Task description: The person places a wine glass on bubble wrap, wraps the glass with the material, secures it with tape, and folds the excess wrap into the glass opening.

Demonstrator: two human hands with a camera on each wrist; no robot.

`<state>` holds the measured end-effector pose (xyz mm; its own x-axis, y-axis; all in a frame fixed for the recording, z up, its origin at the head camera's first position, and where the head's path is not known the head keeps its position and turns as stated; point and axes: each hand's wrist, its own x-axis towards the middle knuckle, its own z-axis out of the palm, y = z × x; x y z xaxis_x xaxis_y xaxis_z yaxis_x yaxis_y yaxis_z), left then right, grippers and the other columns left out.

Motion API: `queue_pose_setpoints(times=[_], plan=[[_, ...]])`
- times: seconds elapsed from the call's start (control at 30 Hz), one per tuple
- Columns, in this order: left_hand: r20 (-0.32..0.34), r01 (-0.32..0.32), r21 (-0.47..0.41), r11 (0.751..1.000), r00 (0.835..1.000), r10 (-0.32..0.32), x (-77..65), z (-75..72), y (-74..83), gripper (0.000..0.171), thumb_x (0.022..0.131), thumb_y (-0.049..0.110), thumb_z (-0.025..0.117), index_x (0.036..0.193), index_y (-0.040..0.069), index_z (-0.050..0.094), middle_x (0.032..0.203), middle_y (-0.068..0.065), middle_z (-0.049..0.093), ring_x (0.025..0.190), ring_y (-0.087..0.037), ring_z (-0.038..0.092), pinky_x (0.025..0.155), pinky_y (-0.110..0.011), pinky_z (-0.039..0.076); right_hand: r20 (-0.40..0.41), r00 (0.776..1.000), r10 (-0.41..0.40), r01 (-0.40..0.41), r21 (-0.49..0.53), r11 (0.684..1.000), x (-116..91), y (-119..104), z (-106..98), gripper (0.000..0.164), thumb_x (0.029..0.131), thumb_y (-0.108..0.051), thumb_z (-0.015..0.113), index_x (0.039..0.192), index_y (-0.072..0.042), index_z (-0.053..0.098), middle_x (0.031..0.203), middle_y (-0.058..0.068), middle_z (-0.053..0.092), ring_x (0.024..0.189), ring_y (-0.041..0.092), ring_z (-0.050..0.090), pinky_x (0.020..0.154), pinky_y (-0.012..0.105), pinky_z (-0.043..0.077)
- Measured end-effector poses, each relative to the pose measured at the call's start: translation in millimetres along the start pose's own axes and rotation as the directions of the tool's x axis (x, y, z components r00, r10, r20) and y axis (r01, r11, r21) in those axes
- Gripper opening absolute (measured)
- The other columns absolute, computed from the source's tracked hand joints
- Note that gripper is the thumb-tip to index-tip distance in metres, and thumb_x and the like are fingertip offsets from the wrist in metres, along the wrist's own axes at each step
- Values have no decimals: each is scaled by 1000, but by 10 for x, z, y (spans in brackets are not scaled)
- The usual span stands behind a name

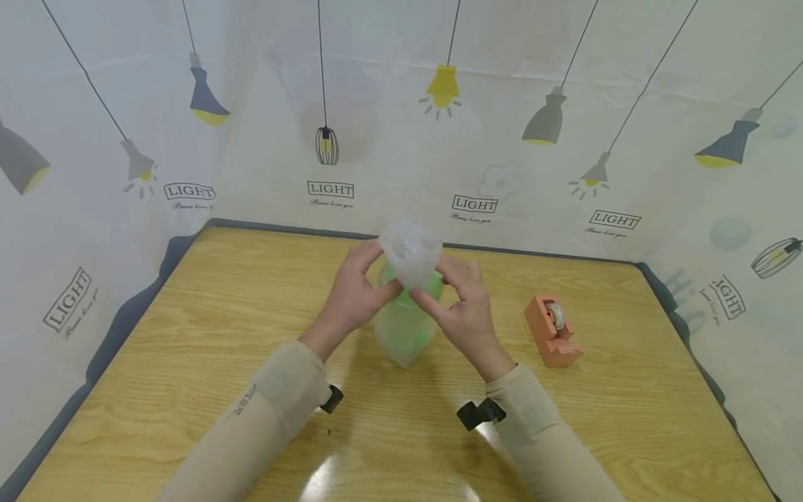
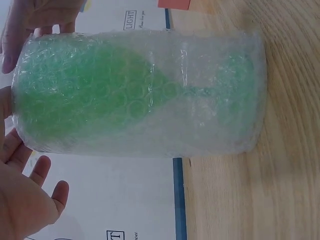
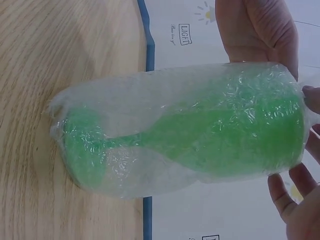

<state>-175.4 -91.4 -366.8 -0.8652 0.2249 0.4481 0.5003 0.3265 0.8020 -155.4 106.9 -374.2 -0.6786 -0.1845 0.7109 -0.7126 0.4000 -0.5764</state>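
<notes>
A green stemmed goblet (image 3: 215, 137) shows through a sleeve of clear bubble wrap (image 2: 175, 130). In the head view it stands upright on the table, base down, with the loose top of the wrap (image 1: 410, 251) flaring over the goblet's mouth. My left hand (image 1: 354, 296) holds the wrap's upper edge from the left, thumb at the near side and fingers farther back. From the right my right hand (image 1: 467, 307) grips the same edge, its thumb close to the left one. Both wrist views show fingers around the mouth end, some spread away from it; the goblet's rim is covered.
On the wooden table (image 1: 251, 300), right of the wrapped goblet, sits an orange tape dispenser (image 1: 552, 331) with a roll of clear tape. A pale curtain (image 1: 389, 90) printed with lamps surrounds the table's back and sides.
</notes>
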Motion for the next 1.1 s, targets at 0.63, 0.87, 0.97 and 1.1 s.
queue_pose_setpoints(times=[0.63,0.87,0.97,1.1], plan=[[35,-31,186,982,999,25,30,7,77,28,88,15,82,112,3,75,134,-9,65,128,-29,51,113,-54,38,62,994,89,-86,-63,994,10,33,-71,47,85,-9,83,128,-3,68,116,16,74,87,40,48,77,34,44],[0,47,143,989,999,-48,12,36,50,33,87,13,81,117,3,72,133,-9,64,130,-28,50,114,-53,38,86,993,87,-78,-108,991,31,16,-75,40,90,-11,78,128,0,67,112,16,74,90,35,48,81,42,50],[-45,59,117,991,998,-54,-12,50,44,44,85,12,83,124,5,66,132,-9,63,127,-28,52,113,-51,40,74,996,59,-49,-135,990,41,18,-63,33,91,-11,77,121,0,70,108,16,74,90,33,50,80,42,51],[-78,-35,131,991,996,45,-26,43,57,57,83,7,83,135,6,59,133,-10,61,124,-27,54,111,-45,44,61,998,-15,25,-177,984,62,17,-48,24,91,-10,76,112,1,71,103,15,76,88,32,56,78,41,46]])
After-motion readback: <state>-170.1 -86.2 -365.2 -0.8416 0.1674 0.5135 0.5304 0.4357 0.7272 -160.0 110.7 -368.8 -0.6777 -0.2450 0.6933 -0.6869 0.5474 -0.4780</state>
